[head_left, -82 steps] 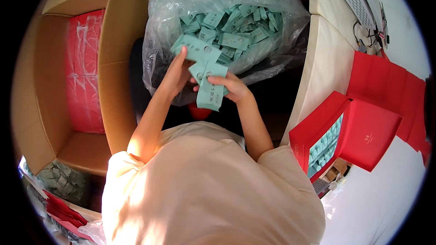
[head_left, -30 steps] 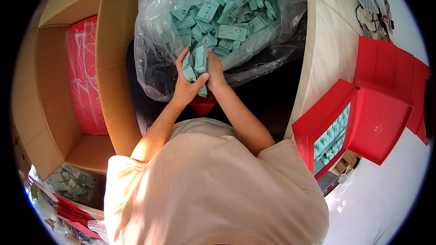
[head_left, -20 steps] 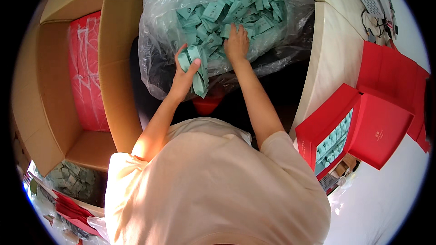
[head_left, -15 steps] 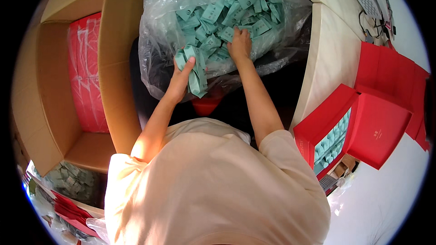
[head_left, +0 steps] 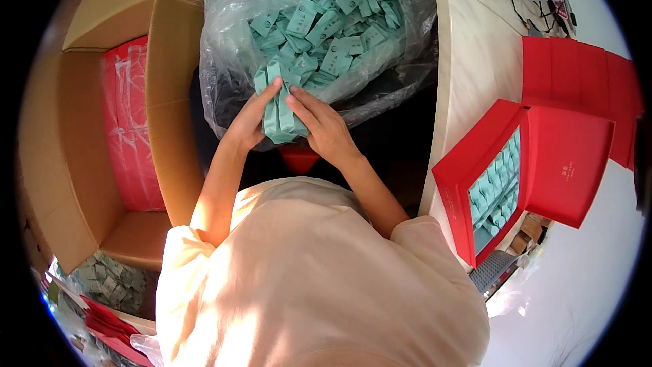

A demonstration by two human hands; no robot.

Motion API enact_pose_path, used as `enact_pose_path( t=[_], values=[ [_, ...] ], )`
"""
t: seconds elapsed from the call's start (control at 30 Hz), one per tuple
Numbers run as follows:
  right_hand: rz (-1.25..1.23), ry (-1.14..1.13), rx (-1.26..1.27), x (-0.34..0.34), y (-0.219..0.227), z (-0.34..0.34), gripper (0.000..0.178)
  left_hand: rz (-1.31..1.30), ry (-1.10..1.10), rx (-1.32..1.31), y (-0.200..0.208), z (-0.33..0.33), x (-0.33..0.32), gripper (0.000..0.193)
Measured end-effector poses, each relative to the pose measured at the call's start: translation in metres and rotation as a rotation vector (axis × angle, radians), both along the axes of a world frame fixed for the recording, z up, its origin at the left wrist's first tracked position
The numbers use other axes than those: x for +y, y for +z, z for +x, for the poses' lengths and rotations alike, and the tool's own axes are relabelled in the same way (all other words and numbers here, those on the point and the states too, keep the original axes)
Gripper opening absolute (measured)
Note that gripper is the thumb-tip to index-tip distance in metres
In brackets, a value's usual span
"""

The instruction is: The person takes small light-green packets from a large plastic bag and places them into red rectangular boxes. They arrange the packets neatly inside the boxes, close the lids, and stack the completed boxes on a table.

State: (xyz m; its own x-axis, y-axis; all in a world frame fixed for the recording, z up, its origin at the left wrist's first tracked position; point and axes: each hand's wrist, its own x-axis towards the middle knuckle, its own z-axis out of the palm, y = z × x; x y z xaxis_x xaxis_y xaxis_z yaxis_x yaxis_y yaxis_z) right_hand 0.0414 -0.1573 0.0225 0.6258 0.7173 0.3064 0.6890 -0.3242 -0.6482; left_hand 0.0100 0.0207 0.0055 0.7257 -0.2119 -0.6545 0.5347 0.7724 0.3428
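Note:
Several small pale-green packets (head_left: 277,110) stand in a bundle between my hands, at the near edge of a clear plastic bag. My left hand (head_left: 250,119) is wrapped round the bundle from the left, thumb across its top. On the other side, my right hand (head_left: 323,124) presses against the packets with its thumb and fingers. The clear plastic bag (head_left: 227,34) gapes just beyond my hands, and loose packets (head_left: 339,27) of the same green lie heaped inside it.
An open cardboard box (head_left: 173,102) at the left holds red boxes (head_left: 132,129) in clear wrap. On the pale table (head_left: 468,34) at the right, an open red gift box (head_left: 458,197) holds rows of green packets; red boxes (head_left: 577,71) stand behind. Another heap of packets (head_left: 112,282) lies lower left.
My right hand has come out of the bag's heap, moving left and nearer, onto the bundle in my left hand. The view has shifted slightly.

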Motion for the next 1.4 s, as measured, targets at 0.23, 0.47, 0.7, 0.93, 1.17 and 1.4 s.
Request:
enact_pose_path(
  t=[0.23, 0.47, 0.7, 0.93, 1.17, 1.4],
  values=[
    [0.229, -0.279, 0.314, -0.017, 0.027, -0.003, 0.051, 0.209, 0.121, -0.221, 0.038, -0.006, -0.010, 0.052],
    [0.699, -0.278, 1.246, -0.049, 0.071, -0.018, 0.055, 0.704, 0.052, -0.887, 0.111, -0.001, -0.077, 0.090],
    [0.591, -0.293, 0.947, -0.162, 0.162, -0.083, 0.075, 0.838, -0.041, -1.746, 0.144, -0.010, -0.158, 0.113],
    [0.359, -0.880, 0.502, -0.312, 0.250, -0.182, 0.064, 0.657, -0.422, -1.617, 0.155, -0.036, -0.191, 0.083],
    [-0.346, -1.134, 0.319, -0.390, 0.251, -0.174, 0.051, 0.699, -0.421, -1.306, 0.151, -0.042, -0.192, 0.055],
    [-0.574, -1.146, -0.023, -0.393, 0.206, -0.130, 0.062, 0.667, -0.396, -1.084, 0.133, -0.041, -0.187, 0.047]
  ],
)
